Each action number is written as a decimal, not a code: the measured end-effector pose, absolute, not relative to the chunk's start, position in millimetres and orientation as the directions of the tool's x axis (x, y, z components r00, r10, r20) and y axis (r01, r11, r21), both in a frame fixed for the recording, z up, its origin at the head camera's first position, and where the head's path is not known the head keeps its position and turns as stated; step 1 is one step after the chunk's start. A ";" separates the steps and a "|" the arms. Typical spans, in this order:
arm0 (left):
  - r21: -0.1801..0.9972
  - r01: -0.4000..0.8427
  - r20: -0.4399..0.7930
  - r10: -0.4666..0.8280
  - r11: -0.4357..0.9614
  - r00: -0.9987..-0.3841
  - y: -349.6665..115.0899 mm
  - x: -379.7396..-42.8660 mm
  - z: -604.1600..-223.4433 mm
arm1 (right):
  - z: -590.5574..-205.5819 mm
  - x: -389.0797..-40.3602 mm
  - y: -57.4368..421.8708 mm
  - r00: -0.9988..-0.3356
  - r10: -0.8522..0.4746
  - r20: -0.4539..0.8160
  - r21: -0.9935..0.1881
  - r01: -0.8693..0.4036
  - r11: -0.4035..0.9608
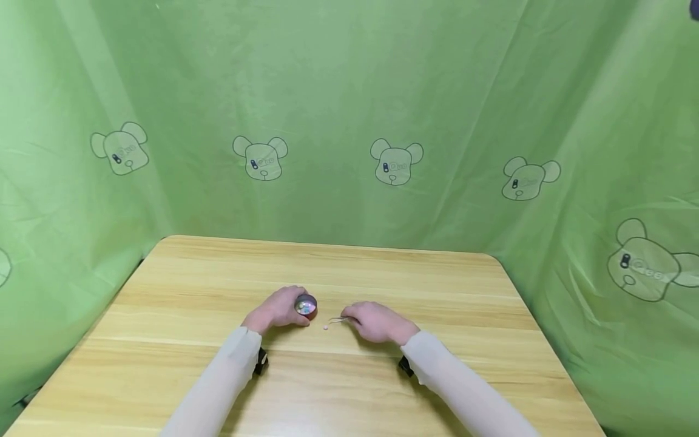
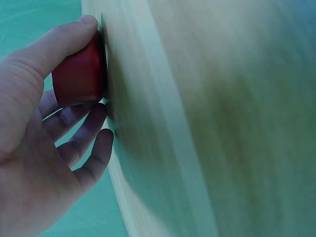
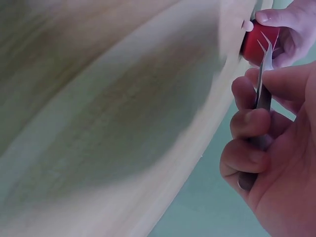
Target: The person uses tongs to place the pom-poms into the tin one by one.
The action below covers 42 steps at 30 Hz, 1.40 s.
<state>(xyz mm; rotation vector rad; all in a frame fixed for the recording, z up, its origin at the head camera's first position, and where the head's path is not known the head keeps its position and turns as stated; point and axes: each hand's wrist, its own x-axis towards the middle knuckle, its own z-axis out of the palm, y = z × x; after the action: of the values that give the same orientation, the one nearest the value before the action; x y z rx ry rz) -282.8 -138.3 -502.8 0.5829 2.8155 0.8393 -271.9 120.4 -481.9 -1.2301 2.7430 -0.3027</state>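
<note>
My left hand [image 1: 280, 307] grips a small round red container [image 2: 79, 76] from its side, thumb on one side and fingers on the other. Inside the container, pale, shiny multicoloured pieces show in the head view. Bent-tip metal tweezers [image 3: 265, 64] are held in my right hand [image 1: 377, 321], fingers curled round their shanks. Their two points stand apart with nothing between them. A small pink bead [image 1: 326, 328] lies on the table between the container and my right hand, just beside the tweezer tips.
The wood-grain table [image 1: 349, 388] has rounded far corners. Green curtain [image 1: 327, 73] printed with bear heads hangs behind it and along both sides. Dark wrist bands show under both pale sleeves [image 1: 218, 382].
</note>
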 end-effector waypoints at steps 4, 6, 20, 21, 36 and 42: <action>0.545 0.323 -0.031 0.404 0.774 -0.914 -138.4 -282.1 -502.4 | -483.3 -270.9 120.4 -0.645 -0.764 -0.017 -0.229 -0.741 0.631; 0.545 0.320 -0.034 0.402 0.775 -0.915 -138.5 -281.7 -502.2 | -483.8 -270.5 119.7 -0.636 -0.771 -0.013 -0.226 -0.749 0.622; 0.572 0.313 -0.036 0.405 0.758 -0.914 -139.7 -281.3 -501.6 | -487.2 -270.6 116.5 -0.638 -0.769 -0.040 -0.229 -0.743 0.629; 0.572 0.315 -0.035 0.406 0.758 -0.913 -139.8 -281.4 -501.8 | -487.6 -270.9 116.3 -0.639 -0.768 -0.041 -0.229 -0.742 0.630; 0.565 0.323 -0.028 0.409 0.759 -0.912 -140.5 -283.7 -503.1 | -489.5 -270.0 112.7 -0.621 -0.783 -0.040 -0.215 -0.760 0.614; 0.555 0.328 -0.025 0.409 0.765 -0.912 -140.7 -284.6 -504.9 | -493.6 -271.6 113.3 -0.619 -0.784 -0.034 -0.206 -0.764 0.612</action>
<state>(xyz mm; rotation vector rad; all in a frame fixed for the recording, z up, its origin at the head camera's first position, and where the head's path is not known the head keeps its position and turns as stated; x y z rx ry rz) -284.6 -140.7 -504.9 0.5911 2.8137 0.8446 -271.6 113.3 -493.6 -1.3077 2.7104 -0.2594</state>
